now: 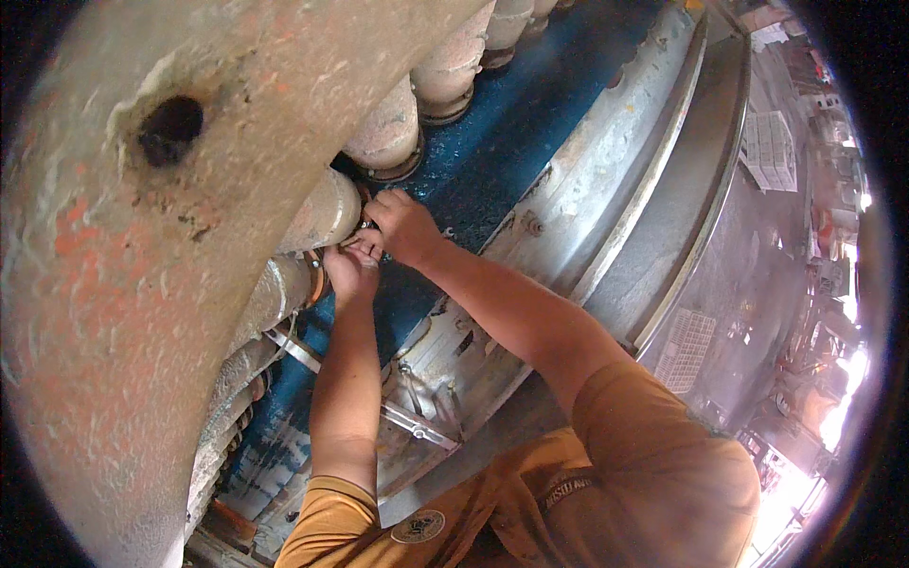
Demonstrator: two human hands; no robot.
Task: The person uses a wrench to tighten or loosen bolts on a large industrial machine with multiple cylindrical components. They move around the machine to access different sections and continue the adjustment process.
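Observation:
My two hands meet at the lower end of a pale, rounded, crusted elbow-shaped piece [327, 213], one of a row above a wet blue surface [502, 142]. My right hand [402, 225] is closed just right of that end, around something small and dark that its fingers mostly hide. Below and close to it, my left hand [355, 267] has its fingers curled up toward the same spot. What those fingers hold, if anything, I cannot make out. An orange-brown ring [316, 279] circles the end of the neighbouring piece, next to my left hand.
A large rough grey body with reddish patches [104, 303] fills the left side. A metal bar [417, 426] crosses under my left forearm. Long curved metal rims [653, 170] run along the right. White plastic crates [769, 151] lie on the floor beyond.

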